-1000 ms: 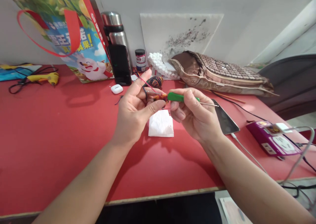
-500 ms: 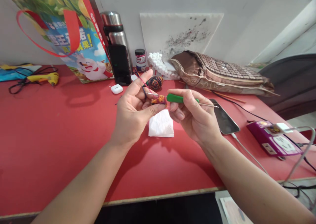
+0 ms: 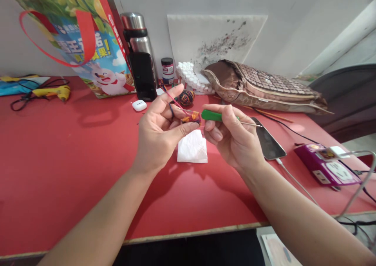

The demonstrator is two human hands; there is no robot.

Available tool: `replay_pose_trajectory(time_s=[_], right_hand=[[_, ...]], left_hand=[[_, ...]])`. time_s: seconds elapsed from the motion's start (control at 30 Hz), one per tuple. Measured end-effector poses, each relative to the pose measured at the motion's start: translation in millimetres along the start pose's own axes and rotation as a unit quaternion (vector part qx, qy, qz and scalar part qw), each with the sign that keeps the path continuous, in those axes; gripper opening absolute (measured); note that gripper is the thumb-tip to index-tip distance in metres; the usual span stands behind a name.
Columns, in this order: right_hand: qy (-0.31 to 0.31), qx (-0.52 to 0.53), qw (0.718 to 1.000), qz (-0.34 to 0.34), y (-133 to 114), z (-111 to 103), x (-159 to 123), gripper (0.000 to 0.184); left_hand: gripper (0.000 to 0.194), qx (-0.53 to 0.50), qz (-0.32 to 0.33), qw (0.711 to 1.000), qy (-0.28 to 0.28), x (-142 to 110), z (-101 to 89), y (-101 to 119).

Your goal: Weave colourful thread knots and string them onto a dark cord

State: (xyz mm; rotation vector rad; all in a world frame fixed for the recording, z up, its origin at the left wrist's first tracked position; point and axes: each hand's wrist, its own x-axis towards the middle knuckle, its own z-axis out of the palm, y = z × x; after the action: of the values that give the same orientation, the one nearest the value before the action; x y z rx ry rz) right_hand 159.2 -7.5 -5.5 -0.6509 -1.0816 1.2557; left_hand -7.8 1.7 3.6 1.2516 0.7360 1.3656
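My left hand (image 3: 160, 127) pinches a small crocheted piece (image 3: 191, 118) in orange, yellow and dark red between thumb and fingers. Multicoloured yarn (image 3: 175, 101) runs from it up over my raised index finger. My right hand (image 3: 232, 131) grips a crochet hook (image 3: 212, 115) by its green handle. The hook's thin metal shaft points left, over the crocheted piece; its other metal end sticks out to the right. Behind my left fingers lies a ball of multicoloured yarn (image 3: 186, 97). Below both hands a folded white tissue (image 3: 192, 148) rests on the red table (image 3: 88, 172).
A phone (image 3: 268, 141) on a charging cable and a purple power strip (image 3: 329, 164) lie at right. Along the back stand a printed bag (image 3: 96, 58), an upright black phone (image 3: 143, 76), a steel flask (image 3: 136, 27), a jar (image 3: 167, 70) and a brown patterned bag (image 3: 264, 84). A yellow glue gun (image 3: 55, 92) lies at left.
The crochet hook has drawn slightly to the right with my right hand, so less of its tip shows past the crocheted piece. My left hand has barely moved.
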Motion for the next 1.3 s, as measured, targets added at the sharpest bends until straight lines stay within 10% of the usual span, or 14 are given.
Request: replay_pose_trajectory(time_s=[0.37,0.7,0.9,1.07,1.3], right_hand=[[0.007,-0.033,0.999,-0.019,0,-3,0,0.030],[0.044,-0.268,0.931,-0.245,16,4,-15,0.028],[0.008,-0.044,0.996,-0.084,17,3,-1,0.037],[-0.042,0.079,0.995,0.052,11,-6,10,0.040],[-0.002,-0.006,1.000,0.018,7,-7,7,0.042]], left_hand=[[0.076,0.021,0.001,0.999,0.026,-2,1.8,2],[0.074,0.013,-0.002,0.998,0.063,-4,9.8,-2],[0.061,-0.037,-0.016,0.998,0.046,1,4.8,2],[0.063,-0.046,-0.052,0.998,0.005,-1,3.5,5],[0.066,0.001,-0.017,0.999,0.040,-4,8.2,5]])
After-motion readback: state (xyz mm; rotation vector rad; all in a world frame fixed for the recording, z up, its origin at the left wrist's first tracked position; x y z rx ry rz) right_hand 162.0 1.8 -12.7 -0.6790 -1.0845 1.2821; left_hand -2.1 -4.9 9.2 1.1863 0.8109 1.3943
